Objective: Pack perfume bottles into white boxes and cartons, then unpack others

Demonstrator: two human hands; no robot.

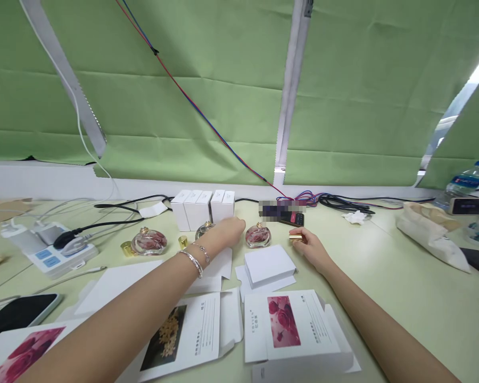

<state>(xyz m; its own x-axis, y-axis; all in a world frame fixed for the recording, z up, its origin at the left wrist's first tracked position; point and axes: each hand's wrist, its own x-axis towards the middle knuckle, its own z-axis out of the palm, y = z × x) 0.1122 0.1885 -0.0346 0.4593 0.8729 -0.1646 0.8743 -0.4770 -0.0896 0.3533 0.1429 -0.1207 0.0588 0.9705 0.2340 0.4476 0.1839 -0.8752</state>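
My right hand (pixel 310 249) pinches a shiny gold bottle cap (pixel 295 236) just right of a round glass perfume bottle (pixel 258 236) with reddish contents. Left of that bottle is my left hand (pixel 234 229), a silver bracelet and bangle on its wrist. Its fingers are mostly hidden, so whether it grips anything does not show. Behind my left forearm stands a second, partly covered perfume bottle (pixel 204 229), with a gold cap (pixel 182 242) beside it. Farther left, a third perfume bottle (pixel 149 242) stands beside another gold cap (pixel 127 248).
Several white boxes (pixel 197 210) stand at the back. Flattened printed cartons (pixel 315 330) and a white box (pixel 269 266) lie in front. A power strip (pixel 59 258) and phone (pixel 27 314) are left; black cables (pixel 343 202) and a cloth pouch (pixel 427 229) are right.
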